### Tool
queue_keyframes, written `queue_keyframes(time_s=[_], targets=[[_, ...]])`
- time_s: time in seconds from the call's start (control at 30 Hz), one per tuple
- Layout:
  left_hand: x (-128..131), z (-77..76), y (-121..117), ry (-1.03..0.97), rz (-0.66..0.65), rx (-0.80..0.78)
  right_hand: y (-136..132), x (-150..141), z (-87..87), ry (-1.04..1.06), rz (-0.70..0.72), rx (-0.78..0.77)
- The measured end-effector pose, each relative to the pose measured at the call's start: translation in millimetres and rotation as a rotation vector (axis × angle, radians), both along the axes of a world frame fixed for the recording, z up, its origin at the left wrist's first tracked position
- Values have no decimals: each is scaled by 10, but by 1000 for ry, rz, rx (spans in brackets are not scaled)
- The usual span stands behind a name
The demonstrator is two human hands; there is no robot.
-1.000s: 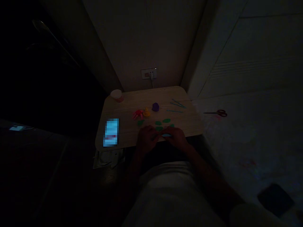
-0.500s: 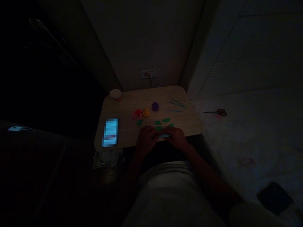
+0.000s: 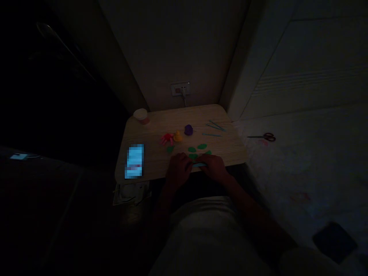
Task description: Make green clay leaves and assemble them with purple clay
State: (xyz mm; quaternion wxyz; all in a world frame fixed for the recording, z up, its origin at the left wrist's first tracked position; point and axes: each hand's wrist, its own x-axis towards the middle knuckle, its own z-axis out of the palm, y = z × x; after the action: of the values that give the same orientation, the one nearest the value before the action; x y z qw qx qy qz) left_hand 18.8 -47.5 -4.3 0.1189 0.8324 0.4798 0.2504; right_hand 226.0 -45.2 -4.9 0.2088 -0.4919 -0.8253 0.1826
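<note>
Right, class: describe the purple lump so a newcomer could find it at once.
Find the wooden table below the wall socket. On it, just right of the yellow coiled piece and slightly nearer the socket, sits the rounded lump, the table's only purple piece.

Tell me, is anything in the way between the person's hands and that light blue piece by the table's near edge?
Nothing visible is: the left hand and right hand are right at the light blue piece. The green pieces lie beyond it, not between. It's too dark to see the exact grip.
</note>
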Motion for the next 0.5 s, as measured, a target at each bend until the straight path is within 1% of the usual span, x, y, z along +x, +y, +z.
queue_keyframes(time_s=[0.27, 0.37, 0.5], targets=[[-2, -17, 12, 4, 11, 7, 31, 2, 43, -34, 0, -10], [-1, -15, 2, -11, 15, 15, 40, 20, 60, 16, -6, -23], [-2, 8, -8, -3, -2, 14, 34, 61, 106, 80, 27, -52]])
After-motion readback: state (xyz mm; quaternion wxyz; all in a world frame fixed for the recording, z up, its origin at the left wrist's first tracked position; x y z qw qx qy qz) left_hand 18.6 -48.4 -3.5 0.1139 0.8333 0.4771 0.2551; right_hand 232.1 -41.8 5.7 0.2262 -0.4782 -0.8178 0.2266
